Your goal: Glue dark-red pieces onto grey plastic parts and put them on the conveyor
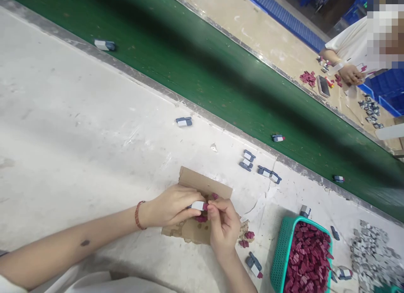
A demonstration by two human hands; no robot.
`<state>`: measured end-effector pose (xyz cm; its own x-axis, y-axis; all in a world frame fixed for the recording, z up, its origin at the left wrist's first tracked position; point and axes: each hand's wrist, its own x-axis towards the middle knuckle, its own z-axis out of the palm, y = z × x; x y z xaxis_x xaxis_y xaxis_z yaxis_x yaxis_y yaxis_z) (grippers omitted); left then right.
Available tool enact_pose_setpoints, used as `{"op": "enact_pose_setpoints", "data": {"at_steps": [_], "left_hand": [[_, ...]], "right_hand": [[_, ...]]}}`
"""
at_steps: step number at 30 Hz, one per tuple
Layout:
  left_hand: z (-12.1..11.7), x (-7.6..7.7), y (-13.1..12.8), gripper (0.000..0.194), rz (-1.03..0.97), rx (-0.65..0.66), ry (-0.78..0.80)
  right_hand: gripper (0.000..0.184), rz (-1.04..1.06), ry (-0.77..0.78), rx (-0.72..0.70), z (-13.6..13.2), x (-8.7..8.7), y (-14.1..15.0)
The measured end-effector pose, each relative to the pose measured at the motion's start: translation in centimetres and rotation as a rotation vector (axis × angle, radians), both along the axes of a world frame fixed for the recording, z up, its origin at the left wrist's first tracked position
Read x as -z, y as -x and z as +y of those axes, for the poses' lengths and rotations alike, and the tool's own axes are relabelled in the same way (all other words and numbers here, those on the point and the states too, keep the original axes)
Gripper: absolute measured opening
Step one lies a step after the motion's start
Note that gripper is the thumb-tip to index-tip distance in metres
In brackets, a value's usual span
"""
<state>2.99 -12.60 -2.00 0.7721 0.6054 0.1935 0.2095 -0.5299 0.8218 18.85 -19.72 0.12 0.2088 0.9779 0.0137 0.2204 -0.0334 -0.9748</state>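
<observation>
My left hand (172, 208) holds a small white-and-blue plastic part (198, 206) over a piece of brown cardboard (202, 184). My right hand (222, 225) meets it from the right, its fingertips pinching a small dark red piece (205, 207) against the end of the part. A few more dark red pieces (246, 239) lie on the cardboard beside my right hand. A red beaded bracelet sits on my left wrist.
A teal basket (282, 251) full of dark red pieces stands at the lower right, next to a pile of grey parts (372, 253). Several blue-and-white parts (259, 166) lie on the white table. A green conveyor belt (221, 74) runs diagonally; another person (350, 53) works across it.
</observation>
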Motion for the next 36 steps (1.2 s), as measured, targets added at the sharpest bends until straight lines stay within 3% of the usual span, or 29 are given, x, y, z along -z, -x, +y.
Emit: {"op": "enact_pose_setpoints", "data": {"at_steps": [5,11,16,22,25,27,29,33,36], "left_hand": [[0.0,-0.3,-0.2,0.054,-0.032,-0.001,-0.04],[0.0,-0.8,-0.2,0.052,-0.076,0.027,-0.039],[-0.3,-1.8,-0.1,0.05,-0.019,0.066,-0.027],[-1.3,-1.9,0.1,0.035,0.047,0.064,0.106],[-0.8,-1.7,0.7,0.027,0.07,0.065,0.066],[0.3,-1.8,1.0,0.03,0.112,-0.016,0.038],[2.1,-2.1,1.0,0.034,0.172,-0.175,0.043],[7.4,-2.5,-0.5,0.041,0.143,-0.39,-0.061],[12.0,-2.4,-2.4,0.043,0.15,-0.461,-0.173]], "right_hand": [[0.027,-0.187,-0.016,-0.087,0.2,-0.1,-0.7],[0.039,-0.587,-0.294,-0.314,1.0,-0.8,-1.7],[0.045,-0.635,-0.266,-0.377,0.5,-1.2,-1.3],[0.05,-0.651,-0.16,-0.348,-0.9,-2.6,-2.7],[0.038,-0.66,-0.051,-0.121,-2.8,-4.5,-6.2],[0.027,-0.764,0.079,0.162,-4.6,-5.7,-9.5],[0.022,-0.883,0.237,0.311,-6.6,-6.2,-12.7],[0.027,-0.915,0.408,0.303,-9.3,-5.5,-16.6],[0.029,-0.865,0.405,0.27,-9.9,-4.4,-17.5]]}}
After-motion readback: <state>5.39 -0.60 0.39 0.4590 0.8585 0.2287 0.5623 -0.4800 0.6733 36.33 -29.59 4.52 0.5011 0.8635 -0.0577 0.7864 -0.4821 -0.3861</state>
